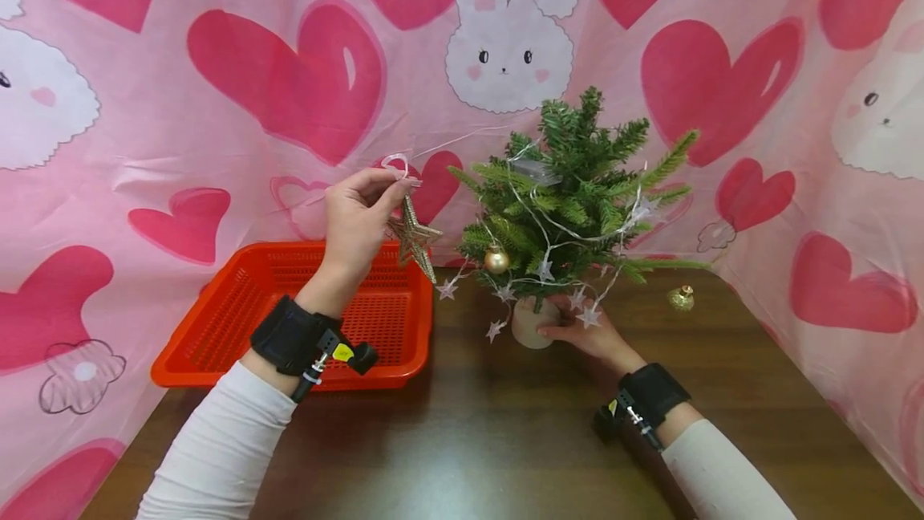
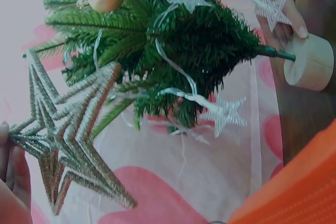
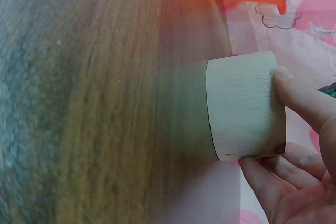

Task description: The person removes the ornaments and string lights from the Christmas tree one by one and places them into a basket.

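My left hand pinches a glittery gold star ornament by its top point, beside a small loop. The star hangs left of a small artificial Christmas tree, apart from it in the head view. In the left wrist view the star fills the foreground. A string of clear star lights winds over the branches, and a gold bauble hangs on the left side. With its thumb and fingers, my right hand grips the pale wooden base under the tree.
An orange plastic basket stands at the left of the brown wooden table. A small gold ornament lies on the table right of the tree. Behind hangs a pink cloth with hearts and rabbits.
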{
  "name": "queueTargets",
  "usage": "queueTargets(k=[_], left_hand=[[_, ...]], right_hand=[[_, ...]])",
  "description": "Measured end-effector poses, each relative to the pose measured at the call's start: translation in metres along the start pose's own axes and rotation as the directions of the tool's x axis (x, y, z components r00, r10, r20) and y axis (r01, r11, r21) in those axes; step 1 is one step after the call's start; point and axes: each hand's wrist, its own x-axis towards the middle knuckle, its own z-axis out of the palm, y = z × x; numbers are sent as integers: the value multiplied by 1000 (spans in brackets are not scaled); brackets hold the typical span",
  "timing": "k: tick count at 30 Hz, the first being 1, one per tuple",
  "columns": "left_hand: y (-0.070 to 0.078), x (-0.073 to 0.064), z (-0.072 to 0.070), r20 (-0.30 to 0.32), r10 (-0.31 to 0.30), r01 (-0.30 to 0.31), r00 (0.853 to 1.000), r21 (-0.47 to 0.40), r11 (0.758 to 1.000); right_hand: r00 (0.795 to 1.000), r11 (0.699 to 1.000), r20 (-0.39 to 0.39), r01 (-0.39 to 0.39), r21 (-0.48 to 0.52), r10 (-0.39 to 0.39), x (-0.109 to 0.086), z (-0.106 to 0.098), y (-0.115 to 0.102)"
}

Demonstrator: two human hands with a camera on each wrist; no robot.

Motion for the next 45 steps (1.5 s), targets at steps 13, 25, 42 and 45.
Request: queueTargets(k=[13, 25, 42, 45], left_hand=[[-10, 5, -38, -31, -62, 63, 998, 42, 997], [-30, 6, -70, -18, -197, 198, 980, 160, 967], [-49, 1, -107, 140, -377, 250, 916, 535, 807], [-52, 0, -114, 149, -418, 258, 896, 592, 764]], right_hand=[[999, 999, 32, -35, 18, 34, -2, -2, -14], [998, 998, 33, -55, -19, 56, -9, -5, -48], [998, 999, 38, -39, -34, 40, -7, -6, -46], [999, 999, 29, -35, -33, 36, -7, -5, -46]])
